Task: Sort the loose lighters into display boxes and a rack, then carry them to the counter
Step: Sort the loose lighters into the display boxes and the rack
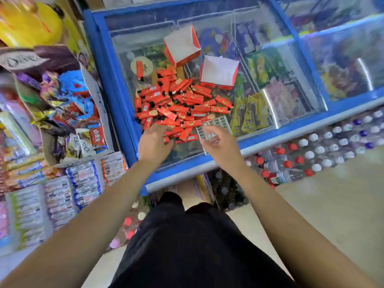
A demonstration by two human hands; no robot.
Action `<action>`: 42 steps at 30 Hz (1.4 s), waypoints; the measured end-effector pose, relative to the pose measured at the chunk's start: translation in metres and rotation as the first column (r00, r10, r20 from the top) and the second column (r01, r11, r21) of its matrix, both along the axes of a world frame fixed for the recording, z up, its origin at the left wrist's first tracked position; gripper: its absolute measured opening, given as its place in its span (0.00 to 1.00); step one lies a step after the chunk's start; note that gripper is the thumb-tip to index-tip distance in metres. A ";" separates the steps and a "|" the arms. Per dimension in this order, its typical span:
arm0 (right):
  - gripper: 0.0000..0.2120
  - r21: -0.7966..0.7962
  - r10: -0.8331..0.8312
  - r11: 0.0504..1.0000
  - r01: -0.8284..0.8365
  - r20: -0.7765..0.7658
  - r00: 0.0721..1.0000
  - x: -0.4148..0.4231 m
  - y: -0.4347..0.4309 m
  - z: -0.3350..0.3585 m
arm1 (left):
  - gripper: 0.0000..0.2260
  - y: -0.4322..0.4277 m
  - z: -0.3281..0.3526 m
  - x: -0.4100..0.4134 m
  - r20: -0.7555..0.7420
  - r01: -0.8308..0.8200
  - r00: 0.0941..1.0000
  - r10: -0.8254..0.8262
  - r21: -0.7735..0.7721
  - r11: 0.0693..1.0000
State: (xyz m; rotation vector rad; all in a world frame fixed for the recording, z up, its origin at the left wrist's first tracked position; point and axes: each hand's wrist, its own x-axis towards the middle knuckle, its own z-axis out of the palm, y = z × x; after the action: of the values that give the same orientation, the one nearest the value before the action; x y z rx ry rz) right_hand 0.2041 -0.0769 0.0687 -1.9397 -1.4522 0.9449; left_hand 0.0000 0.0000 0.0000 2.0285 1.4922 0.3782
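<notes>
A heap of red lighters lies on the glass lid of a blue freezer chest. One lighter lies apart at the back left. Two empty red-and-white display boxes stand behind the heap, one at the back and one to the right. A white plastic rack lies at the heap's near right edge. My left hand rests with spread fingers on the heap's near edge. My right hand hovers over the rack's near end, fingers curled; whether it touches the rack is unclear.
A cardboard box of wrapped sweets stands left of the freezer. Packs of snack sticks fill shelves at lower left. Bottled water packs sit on the floor to the right. A second freezer adjoins on the right.
</notes>
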 end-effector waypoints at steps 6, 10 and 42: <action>0.21 0.014 0.065 0.998 -0.066 0.046 0.997 0.012 0.056 -0.005 | 0.21 0.011 -0.020 -0.009 -0.237 -0.023 0.971 -0.016 -0.159 0.987; 0.28 -0.062 0.206 0.978 -0.198 0.176 0.963 0.025 0.086 -0.034 | 0.20 0.014 -0.023 -0.010 -0.200 -0.075 0.979 0.037 -0.186 0.980; 0.11 -0.203 -0.017 0.978 -0.050 -0.313 0.950 0.074 0.088 -0.043 | 0.11 0.058 0.044 0.058 0.277 -0.053 0.947 0.164 -0.367 0.929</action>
State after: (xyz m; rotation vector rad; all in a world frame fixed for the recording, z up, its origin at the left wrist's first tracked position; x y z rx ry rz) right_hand 0.2783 0.0109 0.0254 -1.8160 -1.2277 1.3912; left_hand 0.0581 0.0577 0.0440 1.5301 1.3706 0.4108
